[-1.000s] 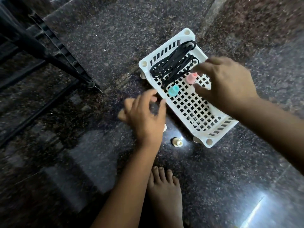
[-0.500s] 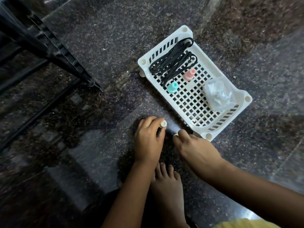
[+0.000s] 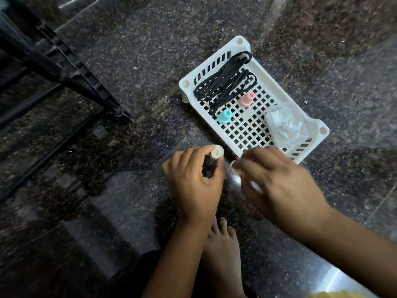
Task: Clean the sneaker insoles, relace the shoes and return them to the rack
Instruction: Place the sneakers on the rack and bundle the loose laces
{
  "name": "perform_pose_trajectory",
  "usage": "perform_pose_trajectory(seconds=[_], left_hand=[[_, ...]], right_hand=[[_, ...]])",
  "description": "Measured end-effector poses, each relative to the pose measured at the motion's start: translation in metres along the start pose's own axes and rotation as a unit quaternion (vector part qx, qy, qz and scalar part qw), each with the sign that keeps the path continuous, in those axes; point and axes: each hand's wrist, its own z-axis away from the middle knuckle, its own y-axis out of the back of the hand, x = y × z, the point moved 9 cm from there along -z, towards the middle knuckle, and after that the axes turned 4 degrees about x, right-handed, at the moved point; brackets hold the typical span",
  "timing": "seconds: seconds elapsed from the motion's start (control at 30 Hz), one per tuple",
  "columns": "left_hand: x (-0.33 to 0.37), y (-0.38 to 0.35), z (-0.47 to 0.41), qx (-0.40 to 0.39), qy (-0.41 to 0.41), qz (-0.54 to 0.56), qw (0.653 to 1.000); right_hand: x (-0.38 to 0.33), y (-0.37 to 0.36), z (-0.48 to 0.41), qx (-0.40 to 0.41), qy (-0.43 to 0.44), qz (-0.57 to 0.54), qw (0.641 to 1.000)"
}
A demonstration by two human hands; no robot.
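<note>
Head view shows little of the job finished. No sneaker or insole is in sight, and the flat black shoelaces (image 3: 223, 87) lie loosely coiled and unthreaded at the far end of the white plastic lattice tray (image 3: 186, 83). By my reckoning, relacing and the return to the rack are yet to come. The left hand (image 3: 193, 179) has its fingers curled round a small cream plastic cylinder (image 3: 217, 152), hollow end up. The right hand (image 3: 277, 183), blurred, appears to pinch a second cream piece (image 3: 234, 166) between thumb and forefinger, just beside the tray's near corner. In the tray, a pink plastic peg (image 3: 247, 99) and a teal plastic peg (image 3: 224, 117) stand near the laces, with a crumpled clear plastic bag (image 3: 285, 125) beside them. Glossy speckled granite floor (image 3: 129, 39) lies beneath. A black metal frame (image 3: 64, 67) stands to the left, and a bare foot (image 3: 223, 239) shows below the hands.
</note>
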Motion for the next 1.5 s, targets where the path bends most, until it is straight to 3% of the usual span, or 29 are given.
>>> perform_pose_trajectory(seconds=[0.13,0.37,0.87,1.5], left_hand=[[0.027,-0.008,-0.014,0.018,0.002,0.013,1.0],[0.04,-0.057,-0.027,-0.04,0.001,-0.035,0.999],[0.036,-0.081,-0.02,-0.088,0.023,-0.096,0.991],[0.035,-0.085,-0.013,-0.103,-0.002,-0.129,0.986]], right_hand=[[0.042,0.022,-0.021,0.028,-0.044,0.044,0.998],[0.104,0.002,-0.041,0.043,-0.099,0.119,0.987],[0.115,-0.02,-0.046,-0.002,-0.105,0.182,0.978],[0.118,-0.026,-0.051,-0.009,-0.104,0.176,0.979]])
